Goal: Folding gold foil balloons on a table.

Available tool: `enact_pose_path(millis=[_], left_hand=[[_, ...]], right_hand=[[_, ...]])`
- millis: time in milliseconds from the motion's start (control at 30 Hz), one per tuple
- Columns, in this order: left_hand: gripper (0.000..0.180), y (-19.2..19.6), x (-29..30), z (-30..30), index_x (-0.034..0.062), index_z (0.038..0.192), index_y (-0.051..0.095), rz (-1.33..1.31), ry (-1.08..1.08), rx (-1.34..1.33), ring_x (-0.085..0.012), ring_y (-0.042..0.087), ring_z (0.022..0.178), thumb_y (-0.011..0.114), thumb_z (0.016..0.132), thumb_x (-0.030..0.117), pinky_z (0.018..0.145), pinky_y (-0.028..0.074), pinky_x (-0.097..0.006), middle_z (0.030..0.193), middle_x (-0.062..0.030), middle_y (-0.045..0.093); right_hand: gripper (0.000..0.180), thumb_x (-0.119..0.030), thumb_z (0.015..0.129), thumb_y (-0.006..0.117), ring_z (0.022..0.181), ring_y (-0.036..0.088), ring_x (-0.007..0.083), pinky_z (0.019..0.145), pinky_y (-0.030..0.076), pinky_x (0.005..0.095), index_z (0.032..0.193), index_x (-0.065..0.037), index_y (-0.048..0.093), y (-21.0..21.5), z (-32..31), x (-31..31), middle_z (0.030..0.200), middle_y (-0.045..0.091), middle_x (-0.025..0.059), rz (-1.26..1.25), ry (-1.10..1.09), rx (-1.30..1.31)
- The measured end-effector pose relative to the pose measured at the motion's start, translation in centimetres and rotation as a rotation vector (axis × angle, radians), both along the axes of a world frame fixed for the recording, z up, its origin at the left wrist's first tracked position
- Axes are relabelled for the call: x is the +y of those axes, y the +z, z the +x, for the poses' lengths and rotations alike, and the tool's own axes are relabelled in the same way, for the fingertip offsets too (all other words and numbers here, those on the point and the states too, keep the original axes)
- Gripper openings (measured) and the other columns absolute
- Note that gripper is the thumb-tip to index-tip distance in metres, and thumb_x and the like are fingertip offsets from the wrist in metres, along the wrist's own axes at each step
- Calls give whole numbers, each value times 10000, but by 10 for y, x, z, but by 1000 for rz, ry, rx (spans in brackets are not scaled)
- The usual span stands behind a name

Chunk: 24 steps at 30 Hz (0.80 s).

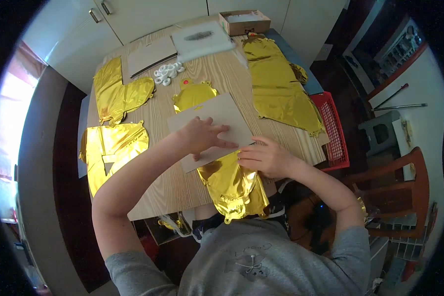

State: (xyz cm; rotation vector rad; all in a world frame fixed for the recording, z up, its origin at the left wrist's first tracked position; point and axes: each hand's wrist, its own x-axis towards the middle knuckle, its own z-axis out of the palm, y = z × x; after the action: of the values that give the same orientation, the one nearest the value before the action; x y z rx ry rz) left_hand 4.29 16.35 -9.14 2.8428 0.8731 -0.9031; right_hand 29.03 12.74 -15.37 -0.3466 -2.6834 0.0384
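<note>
A grey-white cardboard sheet lies over a gold foil balloon in the middle of the table. The balloon's far end shows beyond the card, and its near end hangs over the front edge towards my lap; the part under the card is hidden. My left hand rests on the card with its fingers spread. At the card's lower right corner, my right hand lies on the foil and the card edge, fingers stretched out and a little apart. A small red dot sits on the balloon's far end.
Flat gold foil balloons lie at left, near left and right. White ribbon rolls, stacked cardboard, a clear plastic packet and a cardboard box stand farther back. A red basket adjoins the right edge.
</note>
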Motion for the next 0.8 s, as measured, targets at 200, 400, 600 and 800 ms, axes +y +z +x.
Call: enact_pose_path(millis=[200, 400, 600, 800], left_hand=[[1054, -5, 3, -5, 528, 1393, 314, 7, -41, -53, -306, 482, 1224, 878, 546, 257, 969, 455, -461, 1481, 1, 326], [972, -6, 14, -11, 199, 1426, 376, 15, 15, -99, -266, 538, 1143, 845, 588, 348, 992, 440, -415, 1269, -56, 560], [369, -80, 34, -55, 20, 1254, 516, -1681, 952, -1532, -202, 596, 1103, 522, 962, 246, 957, 497, -347, 1217, -112, 597], [376, -81, 40, -53, 49, 1305, 494, -1086, 656, -1371, -197, 573, 1139, 505, 971, 219, 993, 470, -345, 1283, -89, 564]], right_hand=[[264, -106, 716, 697, 983, 630, 218, 902, 467, 402, 976, -113, 649, -7, -8, 22, 1013, 668, 42, -204, 18, 192], [128, -108, 808, 643, 853, 596, 352, 738, 469, 434, 909, -58, 581, -8, -18, 31, 842, 608, 138, -457, -251, 218], [225, -233, 891, 582, 844, 571, 396, 717, 445, 461, 882, -11, 549, -15, -36, 39, 846, 574, 189, -527, -450, 207], [260, -275, 924, 542, 872, 585, 392, 719, 453, 466, 882, -18, 538, -27, -43, 45, 886, 595, 186, -484, -442, 326]])
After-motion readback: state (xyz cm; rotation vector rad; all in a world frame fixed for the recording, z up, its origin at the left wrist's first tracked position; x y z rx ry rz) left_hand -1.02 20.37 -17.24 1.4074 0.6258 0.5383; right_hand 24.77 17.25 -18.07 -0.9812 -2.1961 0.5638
